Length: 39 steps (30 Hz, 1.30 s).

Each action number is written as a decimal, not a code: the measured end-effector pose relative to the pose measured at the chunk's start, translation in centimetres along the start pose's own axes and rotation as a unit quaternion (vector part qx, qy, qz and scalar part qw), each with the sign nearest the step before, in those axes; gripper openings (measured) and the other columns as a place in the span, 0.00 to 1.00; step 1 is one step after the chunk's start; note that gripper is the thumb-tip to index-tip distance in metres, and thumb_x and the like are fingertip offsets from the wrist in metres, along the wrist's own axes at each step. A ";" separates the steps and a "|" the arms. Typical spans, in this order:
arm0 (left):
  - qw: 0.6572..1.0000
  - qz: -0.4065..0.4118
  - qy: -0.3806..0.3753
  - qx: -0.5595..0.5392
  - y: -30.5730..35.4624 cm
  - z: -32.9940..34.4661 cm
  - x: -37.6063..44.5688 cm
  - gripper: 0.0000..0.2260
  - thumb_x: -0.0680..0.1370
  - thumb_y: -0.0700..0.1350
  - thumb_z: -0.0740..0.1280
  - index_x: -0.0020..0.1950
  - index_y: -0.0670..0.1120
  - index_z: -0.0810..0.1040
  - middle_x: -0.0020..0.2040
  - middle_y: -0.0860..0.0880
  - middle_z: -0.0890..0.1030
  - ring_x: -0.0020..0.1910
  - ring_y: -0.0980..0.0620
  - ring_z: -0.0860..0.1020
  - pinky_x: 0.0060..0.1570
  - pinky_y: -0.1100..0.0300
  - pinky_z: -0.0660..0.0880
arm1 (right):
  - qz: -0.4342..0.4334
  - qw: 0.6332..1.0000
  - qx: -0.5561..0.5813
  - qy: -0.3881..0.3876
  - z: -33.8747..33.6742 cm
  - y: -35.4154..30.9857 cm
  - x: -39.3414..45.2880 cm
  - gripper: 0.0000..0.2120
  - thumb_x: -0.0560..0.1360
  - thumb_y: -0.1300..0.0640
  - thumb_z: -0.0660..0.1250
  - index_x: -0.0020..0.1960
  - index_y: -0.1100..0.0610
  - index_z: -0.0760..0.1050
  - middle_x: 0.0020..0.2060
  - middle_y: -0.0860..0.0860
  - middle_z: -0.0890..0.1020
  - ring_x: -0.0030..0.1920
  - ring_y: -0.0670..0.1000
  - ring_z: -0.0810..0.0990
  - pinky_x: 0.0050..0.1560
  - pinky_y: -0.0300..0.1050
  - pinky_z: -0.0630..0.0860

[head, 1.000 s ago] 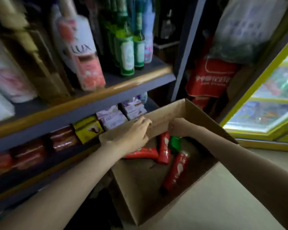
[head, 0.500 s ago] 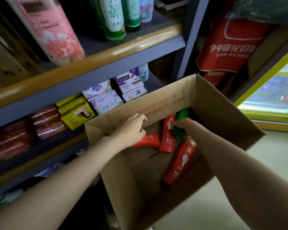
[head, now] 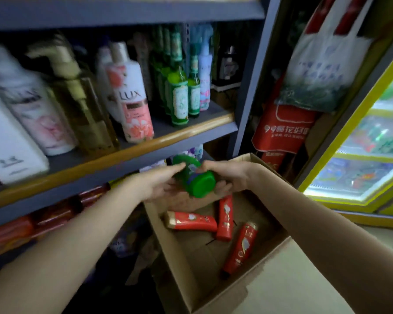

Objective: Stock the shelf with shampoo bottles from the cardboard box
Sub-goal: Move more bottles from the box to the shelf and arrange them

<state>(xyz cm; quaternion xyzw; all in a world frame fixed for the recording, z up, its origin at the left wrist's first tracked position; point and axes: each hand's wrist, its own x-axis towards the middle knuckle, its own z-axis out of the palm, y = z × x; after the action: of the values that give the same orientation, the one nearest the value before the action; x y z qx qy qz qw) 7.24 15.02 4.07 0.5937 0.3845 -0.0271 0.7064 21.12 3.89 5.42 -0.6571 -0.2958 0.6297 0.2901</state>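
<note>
Both hands are meeting at the centre of the frame around a green shampoo bottle, which is lying tilted with its round green cap facing the camera. The right hand is cupping it from below and the right, thumb over the top, fingers curled under. The left hand is reaching in from the lower left with fingers extended, their tips touching the bottle's left side; whether it is truly gripping or only steadying cannot be told through the blur.

The bottle is hanging above the far edge of the open cardboard box, which is sitting on the floor at lower centre. Three red shampoo tubes are lying loose on the box bottom, two touching at an angle and one apart toward the lower right.

The shelf with its wooden front lip is running across the left half of the frame, carrying a LUX bottle, a golden pump bottle, white bottles at far left and green glass bottles. A red bag is hanging at the right.
</note>
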 end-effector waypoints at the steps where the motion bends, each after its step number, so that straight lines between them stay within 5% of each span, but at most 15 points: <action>1: 1.000 0.014 -0.015 0.019 0.4 -1.6 -1.9 0.07 0.78 0.47 0.62 0.53 0.48 0.76 0.43 0.48 0.81 0.38 0.53 0.81 0.38 0.62 0.72 | -0.019 0.999 -0.039 -0.007 0.7 -1.0 -0.7 0.06 0.77 0.53 0.60 0.45 0.55 0.72 0.27 0.47 0.70 0.20 0.40 0.60 0.21 0.32 0.52; 5: 0.996 0.070 -0.054 -0.001 2.3 -7.0 -9.5 0.05 0.71 0.42 0.69 0.45 0.49 0.79 0.39 0.52 0.85 0.37 0.56 0.83 0.32 0.66 0.77 | -0.095 0.984 -0.122 -0.088 4.4 -5.3 -2.7 0.05 0.76 0.62 0.61 0.47 0.53 0.72 0.26 0.42 0.74 0.20 0.39 0.63 0.21 0.30 0.53; 7: 0.992 0.107 -0.072 0.002 3.3 -8.5 -13.0 0.17 0.60 0.45 0.77 0.47 0.49 0.80 0.44 0.50 0.85 0.40 0.55 0.83 0.34 0.65 0.78 | -0.131 0.972 -0.152 -0.121 6.4 -7.9 -3.7 0.10 0.75 0.67 0.61 0.50 0.53 0.73 0.28 0.41 0.78 0.21 0.39 0.65 0.20 0.29 0.55; 9: 0.987 0.148 -0.062 0.022 4.3 -9.5 -16.0 0.21 0.58 0.46 0.76 0.50 0.49 0.80 0.48 0.50 0.85 0.42 0.56 0.83 0.36 0.65 0.79 | -0.170 0.959 -0.174 -0.144 7.9 -10.7 -4.9 0.12 0.74 0.68 0.63 0.51 0.52 0.75 0.31 0.42 0.79 0.21 0.39 0.66 0.20 0.29 0.58; 14: 0.959 0.276 -0.030 -0.063 7.1 -11.1 -21.8 0.12 0.68 0.41 0.66 0.50 0.46 0.78 0.42 0.51 0.85 0.38 0.57 0.83 0.34 0.65 0.79 | -0.278 0.937 -0.109 -0.179 10.9 -16.4 -8.2 0.13 0.59 0.49 0.77 0.41 0.51 0.83 0.27 0.43 0.76 0.20 0.39 0.65 0.18 0.28 0.58; 17: 0.933 0.347 -0.001 -0.098 9.4 -11.6 -24.7 0.08 0.75 0.37 0.61 0.50 0.45 0.77 0.41 0.51 0.85 0.38 0.57 0.83 0.33 0.66 0.79 | -0.340 0.929 -0.065 -0.132 12.7 -19.8 -9.5 0.13 0.59 0.54 0.79 0.38 0.55 0.80 0.22 0.45 0.68 0.18 0.39 0.62 0.15 0.28 0.56; 23: 0.855 0.482 0.192 -0.016 13.6 -12.6 -27.9 0.13 0.78 0.35 0.60 0.62 0.44 0.71 0.47 0.51 0.78 0.38 0.57 0.77 0.33 0.70 0.75 | -0.455 0.883 -0.112 0.034 17.7 -25.4 -11.6 0.06 0.75 0.60 0.65 0.52 0.57 0.70 0.30 0.51 0.70 0.18 0.41 0.64 0.17 0.32 0.57; 26: 0.802 0.490 0.305 0.152 14.1 -13.8 -27.7 0.21 0.76 0.33 0.61 0.69 0.45 0.66 0.59 0.46 0.76 0.48 0.50 0.78 0.45 0.60 0.79 | -0.566 0.787 -0.155 0.189 19.6 -27.3 -10.8 0.17 0.73 0.63 0.68 0.60 0.58 0.69 0.41 0.52 0.78 0.36 0.44 0.78 0.37 0.38 0.76; 28: 0.736 0.490 0.361 0.298 14.0 -14.2 -27.3 0.28 0.73 0.36 0.66 0.71 0.45 0.62 0.63 0.43 0.74 0.57 0.46 0.76 0.58 0.50 0.75 | -0.592 0.742 -0.179 0.259 20.3 -28.3 -10.2 0.22 0.71 0.60 0.69 0.63 0.59 0.67 0.48 0.52 0.77 0.50 0.51 0.78 0.53 0.49 0.77; 30: 0.692 0.502 0.397 0.334 14.1 -14.2 -27.2 0.33 0.70 0.41 0.72 0.72 0.46 0.61 0.63 0.43 0.74 0.59 0.46 0.75 0.60 0.50 0.73 | -0.599 0.741 -0.161 0.256 20.7 -29.2 -10.1 0.24 0.72 0.59 0.69 0.64 0.60 0.65 0.51 0.53 0.77 0.50 0.51 0.79 0.50 0.43 0.79; 33: 0.648 0.499 0.464 0.341 14.8 -14.7 -27.9 0.30 0.69 0.48 0.73 0.69 0.49 0.67 0.56 0.46 0.79 0.53 0.48 0.78 0.50 0.59 0.73 | -0.590 0.778 -0.141 0.165 20.2 -29.8 -10.5 0.22 0.74 0.60 0.67 0.65 0.61 0.64 0.47 0.50 0.75 0.32 0.40 0.76 0.28 0.33 0.71; 36: 0.650 0.477 0.458 0.375 15.2 -15.5 -28.1 0.24 0.71 0.46 0.72 0.65 0.48 0.72 0.53 0.46 0.81 0.49 0.49 0.78 0.47 0.62 0.70 | -0.592 0.789 -0.132 0.097 18.9 -30.0 -10.2 0.23 0.74 0.63 0.68 0.65 0.62 0.64 0.48 0.51 0.75 0.28 0.44 0.76 0.28 0.38 0.73; 39: 0.666 0.482 0.440 0.361 16.0 -16.7 -27.6 0.20 0.72 0.41 0.70 0.64 0.46 0.73 0.54 0.45 0.81 0.48 0.50 0.78 0.50 0.59 0.73 | -0.615 0.759 -0.152 0.150 18.9 -30.9 -9.5 0.23 0.71 0.63 0.71 0.62 0.59 0.66 0.48 0.51 0.75 0.30 0.48 0.78 0.29 0.39 0.76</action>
<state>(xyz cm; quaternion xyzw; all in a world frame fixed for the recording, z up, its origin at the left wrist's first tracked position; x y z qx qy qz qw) -12.77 22.53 33.07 0.8475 0.2710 0.4453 0.0998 1.24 17.16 34.17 -0.4559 -0.6805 0.1563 0.5519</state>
